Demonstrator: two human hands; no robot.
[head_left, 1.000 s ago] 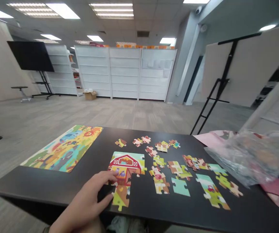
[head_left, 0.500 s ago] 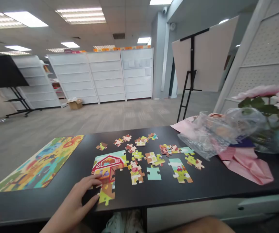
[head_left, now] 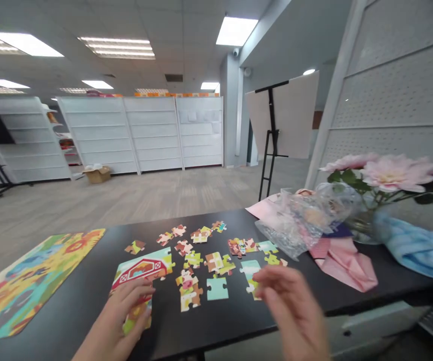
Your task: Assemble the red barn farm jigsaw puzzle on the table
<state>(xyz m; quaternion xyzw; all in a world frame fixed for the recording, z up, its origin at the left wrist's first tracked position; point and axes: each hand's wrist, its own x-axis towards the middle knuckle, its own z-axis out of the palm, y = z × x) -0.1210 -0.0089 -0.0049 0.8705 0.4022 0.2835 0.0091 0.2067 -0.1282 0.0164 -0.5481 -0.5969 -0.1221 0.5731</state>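
My left hand (head_left: 122, 316) lies over the lower part of a joined barn puzzle section (head_left: 146, 268), fingers stretched out and covering some of it. My right hand (head_left: 293, 306) hovers at the right-hand joined puzzle section (head_left: 250, 273), hiding its lower right part. Its fingers are bent, with the thumb apart from them, and nothing shows in the grasp. Between my hands are a cow puzzle section (head_left: 190, 293) and a plain pale-green puzzle piece (head_left: 217, 289). Several loose puzzle pieces (head_left: 183, 246) lie farther back.
A colourful animal picture sheet (head_left: 39, 281) lies on the black table (head_left: 186, 338) at left. On the right are crumpled clear plastic (head_left: 295, 220), pink cloth (head_left: 346, 265), a blue cloth (head_left: 419, 245) and pink flowers (head_left: 389, 173) in a vase. An easel (head_left: 271, 135) stands behind.
My right hand has come into view at the right-hand puzzle section. The view has turned slightly right and up. My left hand stays at the barn section, now covering more of it.
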